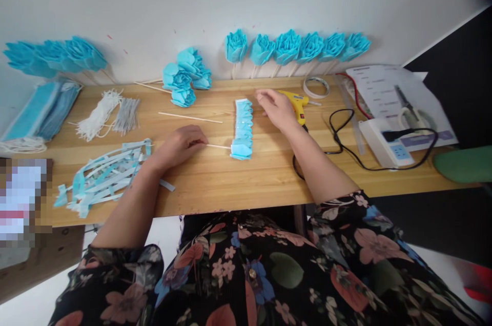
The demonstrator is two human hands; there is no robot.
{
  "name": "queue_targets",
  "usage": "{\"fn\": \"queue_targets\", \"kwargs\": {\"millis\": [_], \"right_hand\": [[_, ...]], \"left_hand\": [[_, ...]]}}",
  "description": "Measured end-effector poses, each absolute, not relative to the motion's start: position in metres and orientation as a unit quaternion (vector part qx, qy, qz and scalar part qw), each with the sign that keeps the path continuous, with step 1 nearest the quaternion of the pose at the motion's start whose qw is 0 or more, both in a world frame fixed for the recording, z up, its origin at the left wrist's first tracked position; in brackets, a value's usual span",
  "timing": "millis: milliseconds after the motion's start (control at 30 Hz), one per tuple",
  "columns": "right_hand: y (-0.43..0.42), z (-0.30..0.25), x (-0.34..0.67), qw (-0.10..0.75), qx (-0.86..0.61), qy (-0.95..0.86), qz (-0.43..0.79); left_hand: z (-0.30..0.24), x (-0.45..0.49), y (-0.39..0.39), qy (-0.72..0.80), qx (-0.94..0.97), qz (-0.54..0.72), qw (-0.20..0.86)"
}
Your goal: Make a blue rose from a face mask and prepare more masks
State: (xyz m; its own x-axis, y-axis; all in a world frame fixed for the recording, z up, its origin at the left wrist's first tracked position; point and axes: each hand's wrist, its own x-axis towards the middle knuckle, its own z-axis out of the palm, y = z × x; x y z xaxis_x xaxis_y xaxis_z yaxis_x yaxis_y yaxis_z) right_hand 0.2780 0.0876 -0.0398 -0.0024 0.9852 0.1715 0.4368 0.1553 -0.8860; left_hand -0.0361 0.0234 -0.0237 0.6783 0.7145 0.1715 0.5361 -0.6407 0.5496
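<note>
My left hand (183, 144) pinches the end of a thin wooden stick (219, 146). The stick's far end meets the lower end of a pleated light-blue strip (243, 126), which lies lengthwise on the table with pointed folds along its right side. Just right of the strip's upper part, my right hand (275, 106) is held with fingers loosely extended and nothing visible in them. Beside and partly behind that hand is a yellow glue gun (302, 103). Another wooden stick (190, 117) lies above my left hand.
Blue flowers on sticks (288, 46) lean against the wall, with more flowers (183, 77) lying on the table (207, 187). Masks (42, 110), white cords (100, 115), grey strips (126, 115) and scraps (107, 175) lie left. Tape (316, 94), scissors (409, 108) and a power strip (384, 144) are right.
</note>
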Motion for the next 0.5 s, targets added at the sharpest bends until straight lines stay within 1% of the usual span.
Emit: {"fn": "queue_targets", "kwargs": {"millis": [200, 500], "right_hand": [[0.085, -0.0353, 0.2819, 0.398, -0.578, -0.668, 0.247], [0.0857, -0.0348, 0.2825, 0.383, -0.588, -0.676, 0.223]], "left_hand": [[-0.027, -0.0357, 0.0231, 0.358, 0.889, 0.193, 0.21], [-0.0317, -0.0369, 0.025, 0.368, 0.885, 0.202, 0.199]]}}
